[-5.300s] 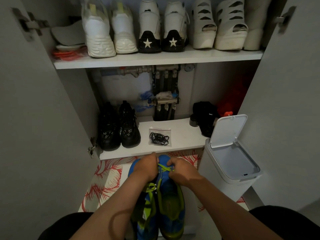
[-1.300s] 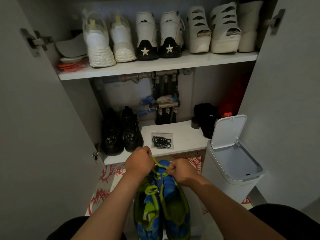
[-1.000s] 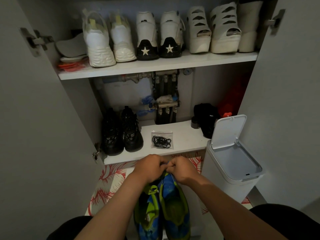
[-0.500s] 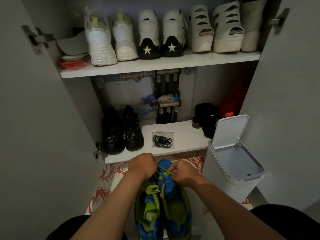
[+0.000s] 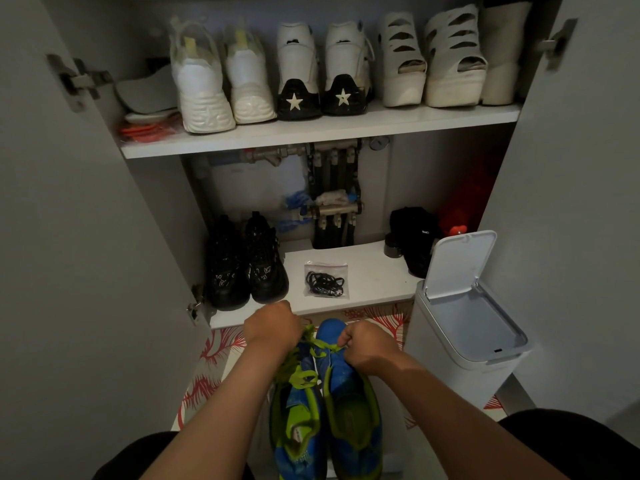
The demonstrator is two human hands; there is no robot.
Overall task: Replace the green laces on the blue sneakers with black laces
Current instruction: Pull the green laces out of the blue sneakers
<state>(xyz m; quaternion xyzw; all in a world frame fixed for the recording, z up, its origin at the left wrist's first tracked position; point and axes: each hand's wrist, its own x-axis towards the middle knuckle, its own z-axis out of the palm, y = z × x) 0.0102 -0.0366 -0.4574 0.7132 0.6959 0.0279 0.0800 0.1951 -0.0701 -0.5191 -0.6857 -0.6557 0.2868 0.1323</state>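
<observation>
Early days: left hand (image 5: 272, 327) and right hand (image 5: 367, 344), both curled tight, pinch the green laces (image 5: 322, 346) on the near blue sneakers (image 5: 337, 375), while the black laces (image 5: 325, 282) lie bagged and untouched on the far shelf (image 5: 374, 268).

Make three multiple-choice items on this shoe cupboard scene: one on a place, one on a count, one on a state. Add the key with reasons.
1. The bag of black laces lies:
A. on the floor mat
B. on the lower shelf, right of the black shoes
C. hung on a door

2. Shoes with a star on the heel on the upper shelf number:
A. one
B. four
C. two

3. The lid of the white bin is:
A. raised
B. shut
C. missing

Key:
1 B, the bag rests flat on the shelf beside the black pair.
2 C, two white stars show side by side.
3 A, the lid stands up at the back and the inside is exposed.
</observation>
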